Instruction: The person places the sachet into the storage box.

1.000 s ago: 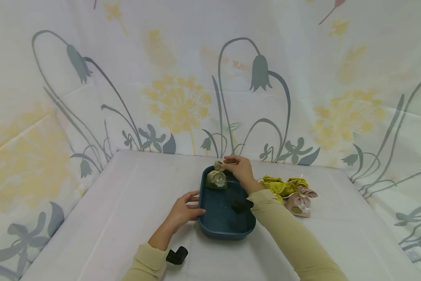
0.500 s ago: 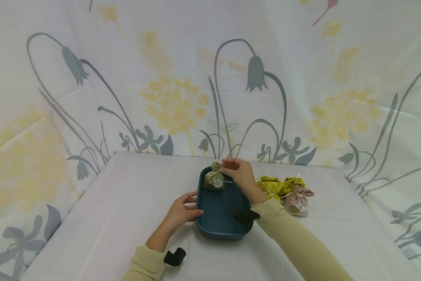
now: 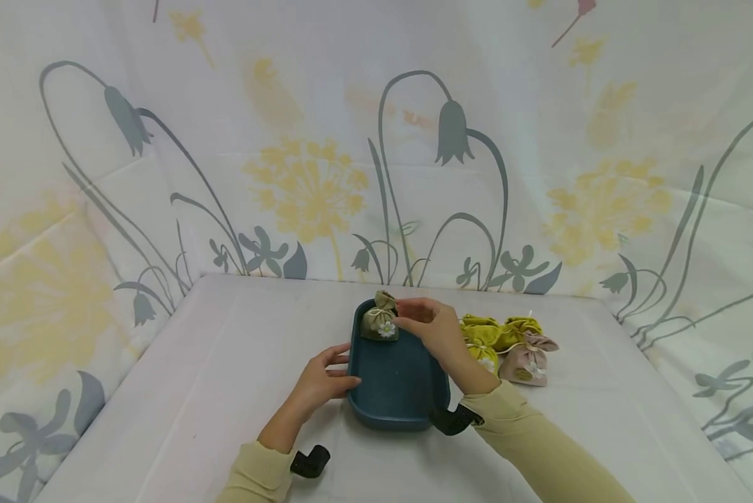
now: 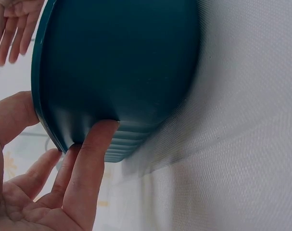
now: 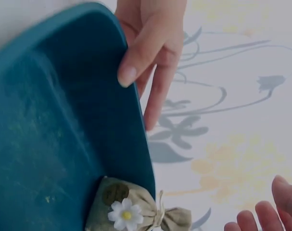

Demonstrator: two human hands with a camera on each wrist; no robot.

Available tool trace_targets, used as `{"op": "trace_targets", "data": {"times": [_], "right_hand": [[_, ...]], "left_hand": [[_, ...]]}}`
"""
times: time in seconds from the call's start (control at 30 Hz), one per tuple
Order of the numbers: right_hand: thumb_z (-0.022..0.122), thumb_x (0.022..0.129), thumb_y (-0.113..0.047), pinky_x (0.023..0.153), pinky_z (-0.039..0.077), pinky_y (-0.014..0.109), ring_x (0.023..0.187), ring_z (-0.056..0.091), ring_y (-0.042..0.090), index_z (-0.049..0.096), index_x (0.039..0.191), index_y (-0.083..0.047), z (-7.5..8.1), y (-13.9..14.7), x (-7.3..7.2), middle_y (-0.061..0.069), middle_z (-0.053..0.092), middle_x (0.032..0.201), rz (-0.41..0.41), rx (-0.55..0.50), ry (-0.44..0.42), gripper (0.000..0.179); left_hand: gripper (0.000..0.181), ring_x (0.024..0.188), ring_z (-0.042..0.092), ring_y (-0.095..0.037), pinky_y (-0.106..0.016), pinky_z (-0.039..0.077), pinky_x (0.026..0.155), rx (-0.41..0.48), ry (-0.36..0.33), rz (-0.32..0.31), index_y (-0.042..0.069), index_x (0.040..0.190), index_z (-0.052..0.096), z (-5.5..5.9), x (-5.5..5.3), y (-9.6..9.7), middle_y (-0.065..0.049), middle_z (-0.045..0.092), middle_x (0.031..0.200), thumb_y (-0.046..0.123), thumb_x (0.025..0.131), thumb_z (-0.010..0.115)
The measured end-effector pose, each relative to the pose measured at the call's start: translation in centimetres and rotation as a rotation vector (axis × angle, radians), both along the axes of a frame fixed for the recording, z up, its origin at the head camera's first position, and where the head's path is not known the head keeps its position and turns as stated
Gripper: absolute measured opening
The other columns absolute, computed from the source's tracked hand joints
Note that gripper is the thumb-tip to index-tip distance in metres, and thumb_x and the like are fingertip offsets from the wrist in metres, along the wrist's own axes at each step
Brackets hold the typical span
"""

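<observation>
A dark teal plastic bin (image 3: 392,384) stands on the white tabletop. At its far left corner sits a small khaki drawstring pouch (image 3: 376,325) with a white daisy, its tied neck leaning over the rim in the right wrist view. My left hand (image 3: 323,376) holds the bin's left side, thumb (image 5: 129,74) over the rim and fingers (image 4: 90,168) against the outer wall. Over the bin's far right part is my right hand (image 3: 436,332), its fingers loosely bent and holding nothing; the right wrist view shows a gap between it and the pouch.
To the right of the bin lie yellow-green pouches (image 3: 480,335) and a pale pink pouch (image 3: 527,365), partly behind the right forearm. A flower-printed cloth wall (image 3: 313,181) rises along the table's back edge.
My right hand has let go of the khaki pouch's neck and shifted slightly right and down. The pouch stays in the bin's corner, and my left hand keeps its hold.
</observation>
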State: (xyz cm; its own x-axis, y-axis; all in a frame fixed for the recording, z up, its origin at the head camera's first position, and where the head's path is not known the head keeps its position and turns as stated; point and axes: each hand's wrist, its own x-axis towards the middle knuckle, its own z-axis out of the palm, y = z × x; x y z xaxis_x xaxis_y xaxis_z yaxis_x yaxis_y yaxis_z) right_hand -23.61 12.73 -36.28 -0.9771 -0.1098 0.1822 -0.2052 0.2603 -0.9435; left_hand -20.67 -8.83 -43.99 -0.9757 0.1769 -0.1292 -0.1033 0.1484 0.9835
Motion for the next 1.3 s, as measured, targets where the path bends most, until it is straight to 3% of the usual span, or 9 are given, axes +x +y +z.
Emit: {"op": "trace_targets", "data": {"times": [0.43, 0.7, 0.87, 1.3], "right_hand": [[0.073, 0.08, -0.012, 0.084, 0.051, 0.031, 0.103, 0.06, 0.023, 0.064, 0.114, -0.003, -1.0, 1.7, 2.9, 0.012, 0.065, 0.11, -0.002, -0.035, 0.013, 0.036], [0.075, 0.079, -0.015, 0.082, 0.052, 0.027, 0.1, 0.062, 0.019, 0.065, 0.112, -0.004, -1.6, 3.4, 4.3, 0.01, 0.066, 0.108, -0.055, -0.013, 0.024, 0.036], [0.074, 0.079, -0.013, 0.08, 0.052, 0.025, 0.097, 0.063, 0.016, 0.065, 0.111, 0.0, -2.2, 4.3, 5.2, 0.015, 0.065, 0.109, -0.056, -0.046, 0.024, 0.036], [0.074, 0.078, -0.008, 0.078, 0.052, 0.022, 0.093, 0.064, 0.015, 0.064, 0.108, 0.005, -3.9, 6.9, 7.3, 0.018, 0.065, 0.107, -0.128, -0.063, 0.021, 0.034]], "left_hand": [[0.066, 0.106, 0.056, -0.032, -0.037, 0.056, 0.072, -0.002, 0.001, -0.003, 0.005, 0.138, 0.042, -0.3, -0.2, 0.1, -0.023, 0.047, 0.128, 0.002, 0.08, 0.071], [0.068, 0.107, 0.056, -0.033, -0.038, 0.056, 0.072, 0.001, 0.001, -0.001, 0.003, 0.139, 0.041, -0.1, -0.3, 0.2, -0.022, 0.047, 0.128, 0.002, 0.079, 0.072], [0.067, 0.107, 0.056, -0.034, -0.038, 0.056, 0.072, 0.003, 0.008, 0.001, 0.003, 0.139, 0.041, 0.1, -0.3, 0.2, -0.024, 0.047, 0.129, 0.001, 0.079, 0.072], [0.066, 0.106, 0.057, -0.033, -0.037, 0.056, 0.072, -0.012, 0.007, 0.011, 0.004, 0.138, 0.042, -0.6, -0.2, 0.0, -0.023, 0.048, 0.127, 0.003, 0.079, 0.073]]}}
